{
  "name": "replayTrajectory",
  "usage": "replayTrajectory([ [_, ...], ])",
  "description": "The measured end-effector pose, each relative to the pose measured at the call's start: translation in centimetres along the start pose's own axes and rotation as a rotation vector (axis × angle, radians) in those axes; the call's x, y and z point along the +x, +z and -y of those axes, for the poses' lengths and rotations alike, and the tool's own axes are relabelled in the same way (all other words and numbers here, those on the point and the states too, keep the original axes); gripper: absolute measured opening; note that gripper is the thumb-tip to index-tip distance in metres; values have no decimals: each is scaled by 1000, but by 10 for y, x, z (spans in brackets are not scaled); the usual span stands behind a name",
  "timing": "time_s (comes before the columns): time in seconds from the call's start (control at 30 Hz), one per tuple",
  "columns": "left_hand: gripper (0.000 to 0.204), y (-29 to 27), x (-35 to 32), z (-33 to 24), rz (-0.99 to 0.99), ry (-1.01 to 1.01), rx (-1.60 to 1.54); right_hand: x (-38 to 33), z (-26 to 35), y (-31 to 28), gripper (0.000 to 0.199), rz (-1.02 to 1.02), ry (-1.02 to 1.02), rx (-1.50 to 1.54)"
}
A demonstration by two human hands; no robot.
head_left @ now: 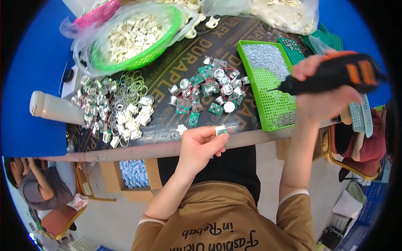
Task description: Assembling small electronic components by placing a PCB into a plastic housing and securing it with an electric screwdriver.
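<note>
My left hand [196,146] pinches a small white plastic housing with a green circuit board [222,131] between thumb and fingers, just over the table's near edge. In my right hand [324,100] is a black and orange electric screwdriver [335,77], held level. Its thin bit points left, over the bright green perforated tray [272,79]. Loose silvery screws [266,56] cover the tray's far end, and more lie at its near end. Left of the tray lies a pile of green circuit boards with reflector cups and red wires [211,85].
On the left are metal-fitted white housings [94,100], pale rings [130,88], white housings [136,119] and a white bottle [54,108]. Behind them stands a green basket [178,21] of white parts. A cardboard box [113,173] sits below the table. Other people sit at both sides.
</note>
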State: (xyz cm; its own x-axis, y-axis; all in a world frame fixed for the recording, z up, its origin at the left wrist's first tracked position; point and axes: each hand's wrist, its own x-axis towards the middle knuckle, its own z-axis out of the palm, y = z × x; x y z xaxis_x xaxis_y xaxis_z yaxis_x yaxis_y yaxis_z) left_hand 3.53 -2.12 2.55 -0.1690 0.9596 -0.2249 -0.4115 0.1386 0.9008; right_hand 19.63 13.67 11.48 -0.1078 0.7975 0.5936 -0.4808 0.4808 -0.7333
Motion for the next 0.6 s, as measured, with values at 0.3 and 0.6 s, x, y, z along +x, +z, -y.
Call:
replayTrajectory([
  [0.3, 16, 0, 1, 6, 21, 80, 90, -49, 43, 55, 61, 331, -99, 226],
  [0.6, 16, 1, -2, 3, 20, 67, 87, -59, 40, 73, 65, 456, -71, 31],
])
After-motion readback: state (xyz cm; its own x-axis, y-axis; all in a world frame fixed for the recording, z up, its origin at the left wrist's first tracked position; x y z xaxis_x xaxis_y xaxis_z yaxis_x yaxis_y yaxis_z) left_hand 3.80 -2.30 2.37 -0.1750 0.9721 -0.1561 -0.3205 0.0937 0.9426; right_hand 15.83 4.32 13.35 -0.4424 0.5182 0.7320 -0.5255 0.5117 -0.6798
